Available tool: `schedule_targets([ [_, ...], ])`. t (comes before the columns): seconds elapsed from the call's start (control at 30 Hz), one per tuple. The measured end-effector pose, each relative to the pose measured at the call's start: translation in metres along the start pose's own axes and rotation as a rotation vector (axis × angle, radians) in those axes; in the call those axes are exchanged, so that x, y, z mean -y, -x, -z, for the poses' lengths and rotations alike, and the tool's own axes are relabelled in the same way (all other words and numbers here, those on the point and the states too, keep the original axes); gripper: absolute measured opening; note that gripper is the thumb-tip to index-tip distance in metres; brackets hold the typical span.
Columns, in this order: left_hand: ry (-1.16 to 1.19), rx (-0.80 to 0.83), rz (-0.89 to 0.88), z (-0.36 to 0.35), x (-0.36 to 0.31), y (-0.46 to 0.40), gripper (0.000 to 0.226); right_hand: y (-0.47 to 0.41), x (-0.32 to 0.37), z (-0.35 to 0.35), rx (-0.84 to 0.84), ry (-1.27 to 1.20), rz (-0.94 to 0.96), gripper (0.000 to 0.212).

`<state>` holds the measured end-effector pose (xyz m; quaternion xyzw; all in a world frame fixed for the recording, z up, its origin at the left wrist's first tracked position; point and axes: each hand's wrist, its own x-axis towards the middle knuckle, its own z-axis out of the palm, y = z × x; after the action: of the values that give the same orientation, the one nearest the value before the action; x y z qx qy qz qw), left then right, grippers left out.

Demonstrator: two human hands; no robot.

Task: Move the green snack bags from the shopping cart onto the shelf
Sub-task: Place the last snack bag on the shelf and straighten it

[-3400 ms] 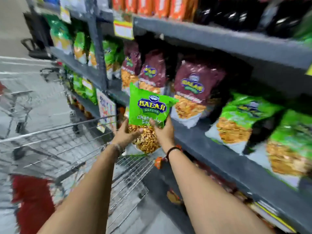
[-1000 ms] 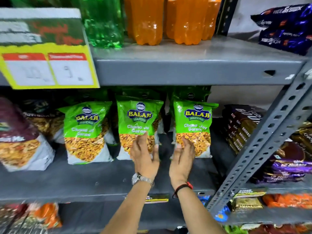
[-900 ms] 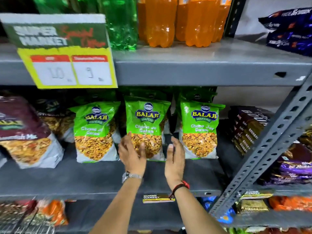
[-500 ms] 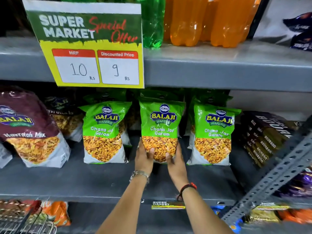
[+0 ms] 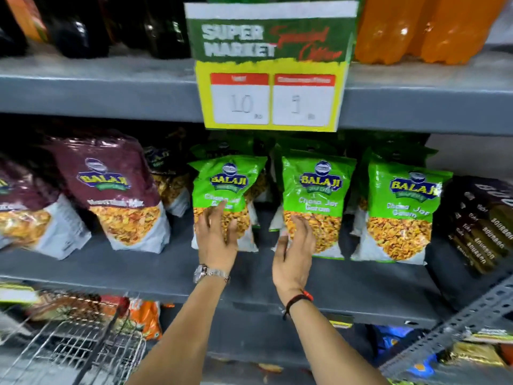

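Three green snack bags stand upright in a row on the grey shelf (image 5: 138, 268): a left bag (image 5: 226, 182), a middle bag (image 5: 317, 190) and a right bag (image 5: 402, 215). More green bags sit in shadow behind them. My left hand (image 5: 218, 237) lies flat with fingers spread against the lower front of the left bag. My right hand (image 5: 294, 251) is open, fingers touching the lower left corner of the middle bag. Neither hand grips a bag. The wire shopping cart (image 5: 69, 345) shows at the lower left; its contents are hidden.
Maroon snack bags (image 5: 111, 184) stand left of the green ones, dark biscuit packs (image 5: 483, 226) to the right. A green and yellow price sign (image 5: 272, 68) hangs from the upper shelf, which holds orange bottles (image 5: 427, 26) and dark bottles. A slanted perforated metal bar (image 5: 455, 329) crosses the lower right.
Both hands have let go of the middle bag and spread apart; my left hand has moved to the left bag. The view has shifted left, so the shelf contents sit further right.
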<state>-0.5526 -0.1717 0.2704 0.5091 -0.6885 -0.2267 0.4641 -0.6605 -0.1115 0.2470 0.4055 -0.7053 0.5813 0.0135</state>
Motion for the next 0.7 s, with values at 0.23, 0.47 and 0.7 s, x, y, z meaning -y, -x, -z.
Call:
schedule_targets([
  [0.23,0.066,0.292,0.236,0.032,0.070,-0.031,0.086,0.018,0.016,-0.066,0.391,-0.051,-0.185,0.089],
  [0.47,0.354,0.429,0.200,0.007,0.099,-0.041,0.109,0.015,0.007,-0.079,0.405,-0.062,-0.317,0.085],
  [0.7,0.297,0.460,0.173,0.006,0.086,-0.038,0.116,0.011,0.008,-0.070,0.442,-0.008,-0.319,0.075],
])
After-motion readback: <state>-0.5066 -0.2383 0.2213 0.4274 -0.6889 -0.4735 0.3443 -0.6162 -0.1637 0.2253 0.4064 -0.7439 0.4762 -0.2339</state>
